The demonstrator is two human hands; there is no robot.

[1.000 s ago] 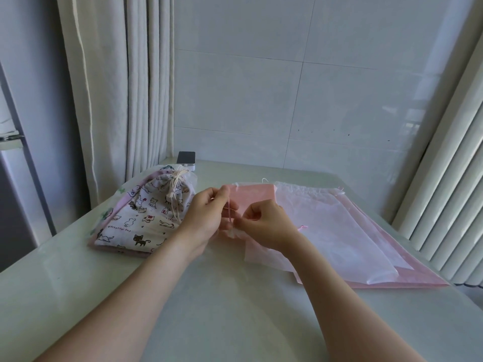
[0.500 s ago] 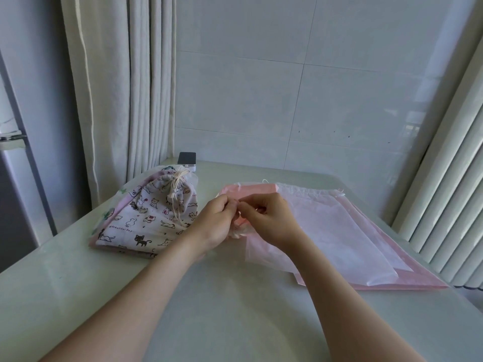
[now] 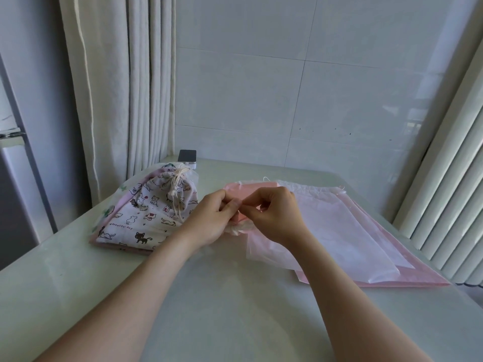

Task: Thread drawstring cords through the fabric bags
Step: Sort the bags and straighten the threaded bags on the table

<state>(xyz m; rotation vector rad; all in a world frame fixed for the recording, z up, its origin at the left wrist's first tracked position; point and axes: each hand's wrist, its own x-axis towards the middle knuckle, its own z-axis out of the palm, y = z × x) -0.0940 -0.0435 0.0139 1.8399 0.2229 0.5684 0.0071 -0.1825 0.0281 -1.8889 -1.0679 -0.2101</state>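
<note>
Left hand and right hand pinched together on the bunched mouth of a sheer white bag, atop the pink bag stack on the counter. Thin, floppy, slippery fabric (cord itself too small to see); best gripped at the hem.

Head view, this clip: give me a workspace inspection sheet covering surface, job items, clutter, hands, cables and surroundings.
Surface: pale table, bare in the near half.
Job's things: stack of flat pink and white bags at right; cat-print bag at left, cinched shut with its drawstring tied.
Clutter: small dark-topped device at the far edge.
Hands: left hand and right hand meet fingertip to fingertip, pinching the near corner of the pink stack; any cord between them is too small to tell.
Cables: nothing seen.
Surroundings: curtain at left, tiled wall behind, ribbed panel at right.
</note>
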